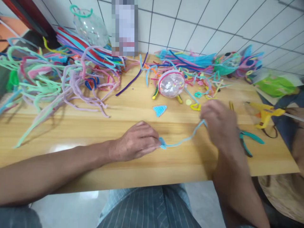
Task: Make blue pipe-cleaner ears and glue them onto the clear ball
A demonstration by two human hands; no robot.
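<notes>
On the wooden table (137, 171), two hands are working: the right hand (218, 122), blurred, pinches the right end of a light blue fuzzy strand (180, 143), whose long axis goes from near left to far right, slightly curved; at its left end is a small blue bundle (162, 143), grasped by the left hand (140, 141), the nearer one

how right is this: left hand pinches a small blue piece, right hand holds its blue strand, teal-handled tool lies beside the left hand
The teal-handled tool is misplaced: the head view shows it beside the right hand. The left hand does pinch the small blue piece, and the right holds its blue strand.
</notes>
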